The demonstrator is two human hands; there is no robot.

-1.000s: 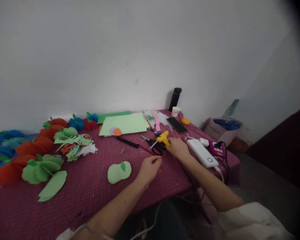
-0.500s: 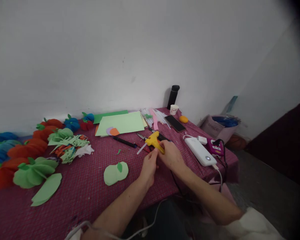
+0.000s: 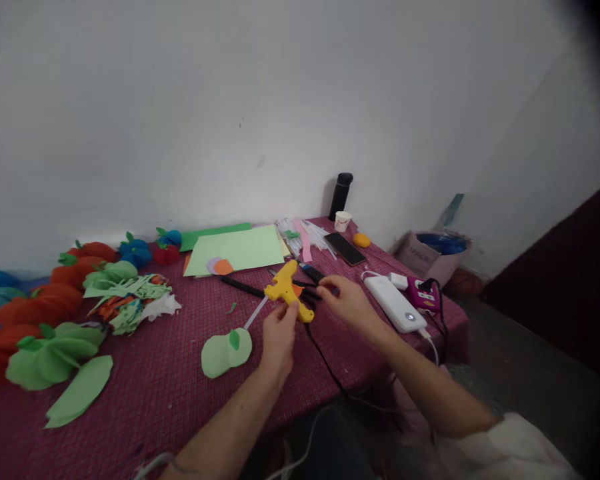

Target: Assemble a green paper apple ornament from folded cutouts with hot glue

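A yellow hot glue gun [image 3: 283,285] with a whitish glue stick [image 3: 256,313] poking out of its rear is held over the table. My left hand [image 3: 279,333] is closed on its handle. My right hand [image 3: 347,303] is apart from the gun, to its right, fingers loosely bent beside dark-handled tools [image 3: 311,272] that it partly covers; no object shows clearly in it. Left of my left hand lies a light green pumpkin-shaped paper cutout [image 3: 225,355] with a darker green leaf [image 3: 235,340]. The gun's black cord [image 3: 327,363] runs down over the table edge.
Paper pumpkins [image 3: 55,350] and paper scraps [image 3: 135,300] cover the left side. Green sheets [image 3: 237,250], a black pen [image 3: 243,287] and glue sticks [image 3: 320,235] lie farther back. A phone [image 3: 346,248], paper cup [image 3: 343,221], black bottle [image 3: 341,197], power bank [image 3: 394,305] and purple power strip [image 3: 424,293] are right.
The glue gun has moved left and toward me in my left hand, its glue stick now near the cutout. My right hand has let go of the gun and drawn apart.
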